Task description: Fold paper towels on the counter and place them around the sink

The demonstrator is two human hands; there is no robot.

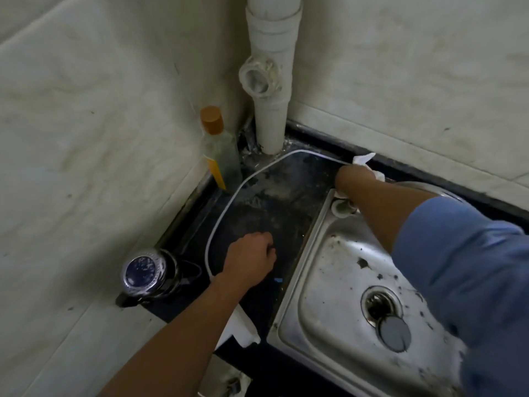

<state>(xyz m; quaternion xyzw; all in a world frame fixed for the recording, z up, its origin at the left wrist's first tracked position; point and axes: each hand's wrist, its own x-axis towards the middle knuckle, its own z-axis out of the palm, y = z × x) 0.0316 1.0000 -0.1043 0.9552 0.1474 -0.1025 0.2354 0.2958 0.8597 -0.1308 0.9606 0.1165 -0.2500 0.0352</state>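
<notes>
1. At the far left corner of the sink (317,236), the right hand (355,179) is seen from behind, laid over a white paper towel (363,159).
2. The paper towel is bunched under that hand, on the strip between the sink rim and the far wall. Crumpled ends are seen sticking out on the hand's far side and at its near left edge.
3. The fingers of the right hand are hidden by the back of the hand. They appear to be closed on the paper, but their exact lie cannot be told.
4. The left hand (249,262) is rested on the dark counter (272,181) left of the sink. Its fingers are curled together, and nothing is seen held in them.
5. A second paper towel (243,328) is laid on the near part of the counter, just beside the sink's near left corner. It is partly covered by the left forearm.
6. A thin white cable (229,202) is curved across the counter, from beside the left wrist round to the right hand.
7. A bottle (217,147) with an orange cap is stood in the far left corner, just beside a white pipe (269,81).
8. A dark flask (146,275) with a shiny lid is stood against the left wall.
9. A drain (380,305) and a grey plug (395,333) are seen in the stained basin.
10. The right arm is covered by a blue sleeve (458,267).
</notes>
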